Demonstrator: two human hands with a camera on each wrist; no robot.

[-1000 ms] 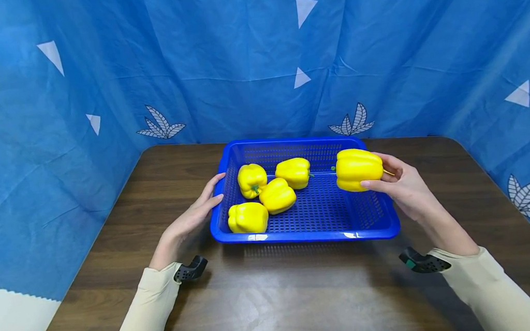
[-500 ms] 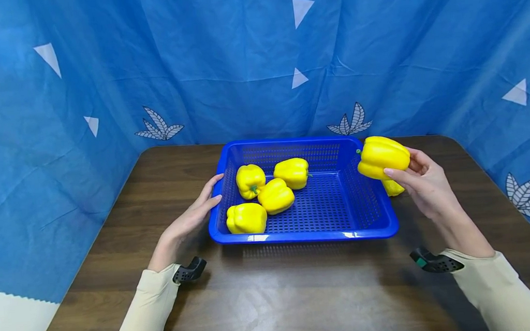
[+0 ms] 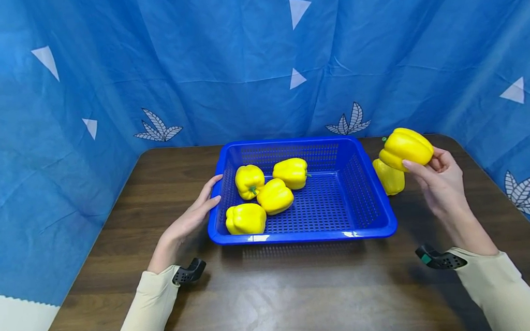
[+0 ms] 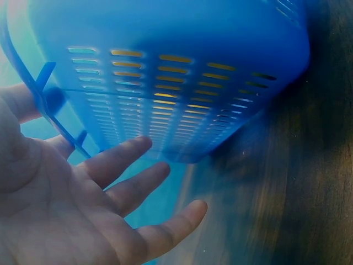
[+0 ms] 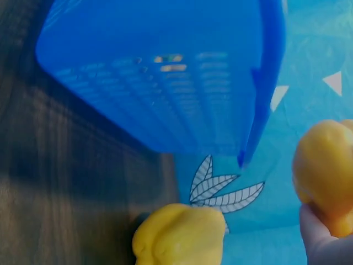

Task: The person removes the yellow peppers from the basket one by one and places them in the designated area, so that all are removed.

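My right hand [image 3: 444, 182] grips a yellow bell pepper [image 3: 406, 149] in the air beyond the basket's right end, its green stem pointing left. Below and behind it, another yellow bell pepper [image 3: 389, 177] lies on the table against the basket's right side; the right wrist view shows this bell pepper [image 5: 182, 234] at the bottom. My left hand [image 3: 189, 218] rests at the left rim of the blue plastic basket [image 3: 303, 237]. In the left wrist view, its thumb and one finger go over the rim while the other fingers [image 4: 138, 190] stretch out straight beside the slotted wall.
Several yellow bell peppers [image 3: 276, 197] lie in the left half of the basket. The brown wooden table [image 3: 299, 298] extends around it. A blue curtain [image 3: 247, 58] with white triangles and leaf prints stands behind and at both sides.
My right hand has carried the bell pepper from above the basket's right end out to the right, past the rim. The pepper on the table has come into sight. My left hand has stayed put.
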